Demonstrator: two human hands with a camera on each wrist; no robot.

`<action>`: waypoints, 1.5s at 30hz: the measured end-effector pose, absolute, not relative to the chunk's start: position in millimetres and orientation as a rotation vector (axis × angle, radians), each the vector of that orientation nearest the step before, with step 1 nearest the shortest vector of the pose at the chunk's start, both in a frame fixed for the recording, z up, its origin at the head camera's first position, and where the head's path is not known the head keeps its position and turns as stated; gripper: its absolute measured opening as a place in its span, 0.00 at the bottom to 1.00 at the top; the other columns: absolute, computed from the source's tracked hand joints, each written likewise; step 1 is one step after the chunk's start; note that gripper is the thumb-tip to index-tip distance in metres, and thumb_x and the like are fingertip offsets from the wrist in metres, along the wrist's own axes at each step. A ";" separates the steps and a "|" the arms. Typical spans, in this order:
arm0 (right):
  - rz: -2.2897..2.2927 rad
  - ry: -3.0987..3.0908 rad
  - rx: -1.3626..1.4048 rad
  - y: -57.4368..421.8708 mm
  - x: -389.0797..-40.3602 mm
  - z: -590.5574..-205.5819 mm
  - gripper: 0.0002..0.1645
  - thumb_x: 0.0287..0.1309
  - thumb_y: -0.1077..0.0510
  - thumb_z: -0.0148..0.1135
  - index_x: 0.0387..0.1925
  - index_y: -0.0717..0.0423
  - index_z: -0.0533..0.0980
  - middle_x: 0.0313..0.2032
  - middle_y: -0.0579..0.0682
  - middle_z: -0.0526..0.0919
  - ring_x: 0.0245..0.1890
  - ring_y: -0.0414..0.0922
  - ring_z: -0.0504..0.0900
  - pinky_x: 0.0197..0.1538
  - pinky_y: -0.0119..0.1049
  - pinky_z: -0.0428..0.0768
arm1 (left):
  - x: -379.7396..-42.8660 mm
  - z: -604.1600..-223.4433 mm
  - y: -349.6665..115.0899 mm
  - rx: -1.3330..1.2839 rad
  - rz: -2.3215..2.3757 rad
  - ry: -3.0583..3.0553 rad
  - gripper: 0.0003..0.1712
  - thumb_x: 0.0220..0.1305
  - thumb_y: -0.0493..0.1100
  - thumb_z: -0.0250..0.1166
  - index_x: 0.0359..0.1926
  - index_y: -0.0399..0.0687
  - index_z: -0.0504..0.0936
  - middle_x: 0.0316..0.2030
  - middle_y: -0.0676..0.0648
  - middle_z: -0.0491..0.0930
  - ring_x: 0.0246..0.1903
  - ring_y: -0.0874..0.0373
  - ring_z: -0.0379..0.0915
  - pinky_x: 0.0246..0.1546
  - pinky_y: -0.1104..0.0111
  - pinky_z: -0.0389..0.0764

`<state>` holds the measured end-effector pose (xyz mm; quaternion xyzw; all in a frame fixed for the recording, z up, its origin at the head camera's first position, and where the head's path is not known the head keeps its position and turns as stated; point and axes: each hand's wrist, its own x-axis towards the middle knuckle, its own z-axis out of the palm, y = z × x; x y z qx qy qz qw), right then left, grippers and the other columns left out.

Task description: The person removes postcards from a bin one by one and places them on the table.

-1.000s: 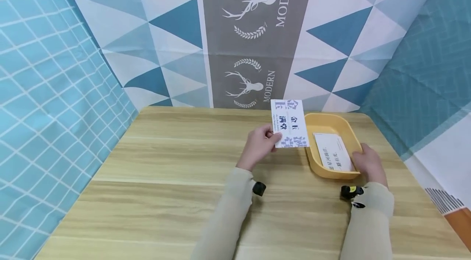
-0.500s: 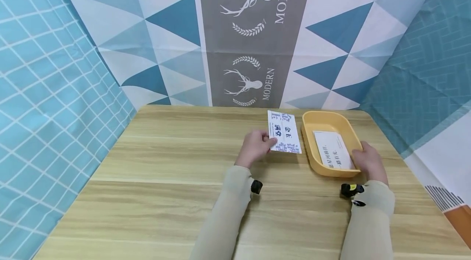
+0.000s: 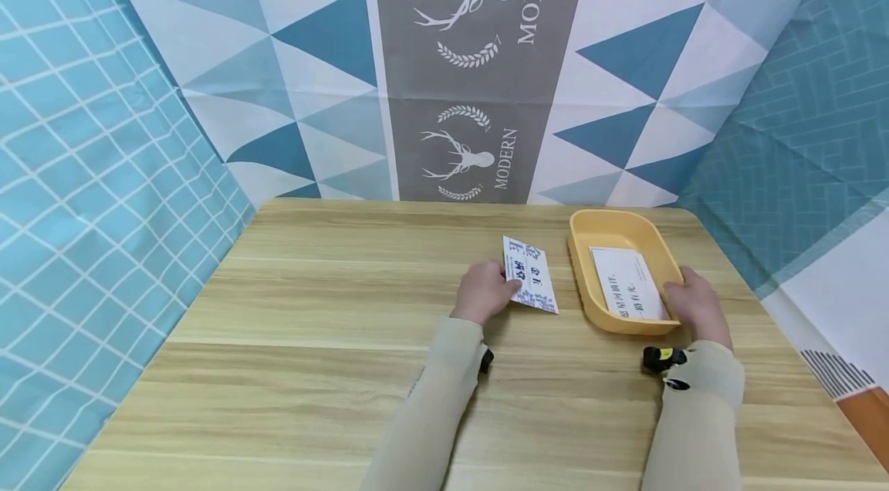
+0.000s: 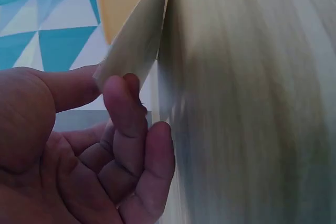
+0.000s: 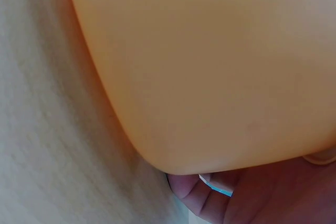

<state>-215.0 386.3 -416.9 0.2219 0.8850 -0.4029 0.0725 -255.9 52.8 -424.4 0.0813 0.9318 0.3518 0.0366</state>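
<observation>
My left hand pinches a white card with purple and dark printed characters between thumb and fingers. In the left wrist view the card shows its plain back, tilted close over the wooden surface, the other fingers curled below it. To the right stands a yellow-orange tray with rounded corners. Inside it lies a white card with black characters. My right hand grips the tray's right rim near its front corner. The tray's outer wall fills most of the right wrist view, fingers at its edge.
Everything stands on a light wood-grain table. A patterned cloth backdrop with triangles and deer rises behind its far edge. Blue tiled-pattern cloth hangs on the left, and another teal cloth on the right.
My left hand has brought the pinched card down and left, away from the tray and closer to the table, tilting it. The right hand keeps its grip on the tray, which stays in place.
</observation>
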 end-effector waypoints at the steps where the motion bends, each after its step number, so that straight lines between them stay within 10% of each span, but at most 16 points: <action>1: -1.218 2.652 0.669 386.5 -214.8 -417.3 0.38 0.73 0.55 0.31 0.79 0.66 0.42 0.73 0.75 0.55 0.61 0.68 0.63 0.68 0.70 0.61 | -255.8 -425.4 53.5 0.245 1.040 2.875 0.13 0.66 0.51 0.68 0.42 0.48 0.86 0.33 0.51 0.86 0.26 0.58 0.74 0.27 0.68 0.71; 26: -1.259 2.631 0.693 388.2 -213.2 -420.8 0.38 0.73 0.55 0.34 0.79 0.66 0.44 0.72 0.74 0.58 0.59 0.66 0.65 0.66 0.68 0.64 | -247.0 -428.7 67.0 0.296 0.625 2.986 0.42 0.58 0.53 0.74 0.71 0.48 0.70 0.45 0.40 0.87 0.40 0.47 0.83 0.35 0.57 0.82; 45: -1.274 2.617 0.688 385.7 -213.8 -418.7 0.39 0.74 0.53 0.35 0.79 0.66 0.43 0.72 0.73 0.58 0.60 0.66 0.65 0.67 0.69 0.64 | -245.6 -429.9 70.4 0.381 0.574 3.044 0.18 0.61 0.50 0.72 0.50 0.50 0.82 0.30 0.45 0.84 0.22 0.54 0.74 0.18 0.64 0.71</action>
